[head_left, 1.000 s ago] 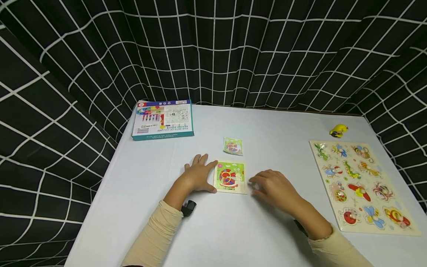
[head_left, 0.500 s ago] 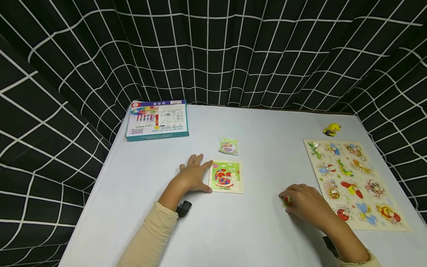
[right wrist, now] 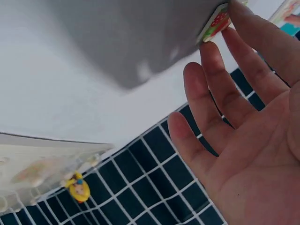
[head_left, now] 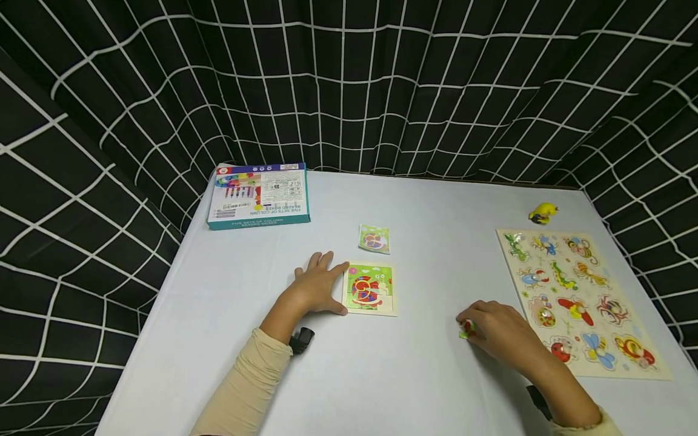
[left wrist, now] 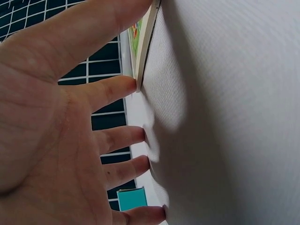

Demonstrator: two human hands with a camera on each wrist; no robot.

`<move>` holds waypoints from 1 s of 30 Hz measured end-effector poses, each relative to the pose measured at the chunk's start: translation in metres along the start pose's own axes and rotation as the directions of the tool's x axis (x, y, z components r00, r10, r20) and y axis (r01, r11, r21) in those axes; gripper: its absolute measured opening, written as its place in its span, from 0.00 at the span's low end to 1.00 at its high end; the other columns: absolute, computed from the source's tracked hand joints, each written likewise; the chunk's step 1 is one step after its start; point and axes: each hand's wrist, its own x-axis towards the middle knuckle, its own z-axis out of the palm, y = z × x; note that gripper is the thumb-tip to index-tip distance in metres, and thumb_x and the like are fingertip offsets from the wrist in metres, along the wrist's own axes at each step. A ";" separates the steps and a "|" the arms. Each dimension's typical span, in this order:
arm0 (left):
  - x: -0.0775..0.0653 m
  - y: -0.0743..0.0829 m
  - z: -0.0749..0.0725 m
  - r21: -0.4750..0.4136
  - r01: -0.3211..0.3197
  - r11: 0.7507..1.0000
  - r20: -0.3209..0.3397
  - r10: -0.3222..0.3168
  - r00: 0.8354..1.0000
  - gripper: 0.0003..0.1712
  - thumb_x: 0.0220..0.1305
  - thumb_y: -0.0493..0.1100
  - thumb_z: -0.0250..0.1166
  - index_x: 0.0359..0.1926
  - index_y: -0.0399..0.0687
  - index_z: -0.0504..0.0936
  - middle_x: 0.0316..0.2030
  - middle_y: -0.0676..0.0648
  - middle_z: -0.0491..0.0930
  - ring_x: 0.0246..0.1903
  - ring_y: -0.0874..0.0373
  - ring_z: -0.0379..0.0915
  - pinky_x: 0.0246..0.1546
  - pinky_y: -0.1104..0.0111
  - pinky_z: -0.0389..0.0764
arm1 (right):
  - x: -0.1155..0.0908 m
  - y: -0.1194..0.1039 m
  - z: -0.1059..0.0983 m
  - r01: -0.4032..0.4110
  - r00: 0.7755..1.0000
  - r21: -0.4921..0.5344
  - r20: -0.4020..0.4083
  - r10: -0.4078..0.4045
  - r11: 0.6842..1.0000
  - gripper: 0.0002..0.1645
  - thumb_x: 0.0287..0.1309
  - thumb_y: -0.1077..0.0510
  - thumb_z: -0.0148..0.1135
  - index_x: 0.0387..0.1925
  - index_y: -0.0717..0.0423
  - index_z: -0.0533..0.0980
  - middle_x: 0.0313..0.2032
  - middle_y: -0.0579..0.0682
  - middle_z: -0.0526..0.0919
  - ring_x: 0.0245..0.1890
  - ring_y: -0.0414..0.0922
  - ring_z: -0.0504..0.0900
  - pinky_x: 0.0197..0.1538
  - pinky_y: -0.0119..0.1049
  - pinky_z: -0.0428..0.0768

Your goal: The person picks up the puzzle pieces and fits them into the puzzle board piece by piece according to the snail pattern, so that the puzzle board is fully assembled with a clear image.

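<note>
A small square picture puzzle (head_left: 371, 287) lies on the white table, with a red snail on green and bare wood at its lower right. My left hand (head_left: 313, 290) is spread along its left side, thumb and index fingertip at two corners. The left wrist view shows the fingers straight, with the other fingertips on the table. My right hand (head_left: 498, 330) is well to the right, pinching a red and green puzzle piece (right wrist: 218, 22) between thumb and fingertips, low at the tabletop. Most of the piece is covered by the hand in the head view.
A picture card (head_left: 374, 238) lies behind the puzzle. On the right are a large insect peg board (head_left: 564, 290) and a yellow and black toy (head_left: 543, 213). A flat box (head_left: 259, 197) sits at the back left, before a black gridded curtain (head_left: 371, 91).
My right hand has moved right, from beside the puzzle to near the insect board, and now shows the puzzle piece in its fingers. The left hand has kept its place at the puzzle.
</note>
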 end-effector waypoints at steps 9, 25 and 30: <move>0.000 0.000 0.000 -0.001 0.010 1.000 0.009 -0.010 1.000 0.55 0.33 0.61 0.74 0.66 0.58 0.60 0.68 0.41 0.48 0.66 0.43 0.40 0.52 0.39 0.57 | 0.041 -0.039 0.001 0.174 0.983 -0.006 -0.065 -0.174 0.985 0.17 0.34 0.55 0.75 0.32 0.46 0.81 0.34 0.42 0.80 0.37 0.42 0.77 0.45 0.44 0.73; 0.001 0.001 -0.001 0.019 0.010 1.000 0.015 -0.010 1.000 0.56 0.33 0.63 0.73 0.66 0.58 0.60 0.68 0.41 0.48 0.66 0.43 0.40 0.53 0.40 0.57 | 0.093 -0.079 0.018 0.250 0.961 -0.017 -0.114 -0.251 0.968 0.10 0.40 0.56 0.71 0.30 0.46 0.80 0.35 0.40 0.81 0.42 0.43 0.75 0.49 0.43 0.71; 0.000 0.000 -0.002 0.024 0.013 1.000 0.014 -0.013 1.000 0.56 0.34 0.63 0.73 0.66 0.59 0.59 0.68 0.41 0.47 0.66 0.43 0.39 0.52 0.40 0.57 | 0.095 -0.079 0.021 0.240 0.964 -0.020 -0.113 -0.241 0.970 0.09 0.41 0.56 0.70 0.30 0.46 0.81 0.36 0.41 0.80 0.41 0.43 0.75 0.49 0.43 0.70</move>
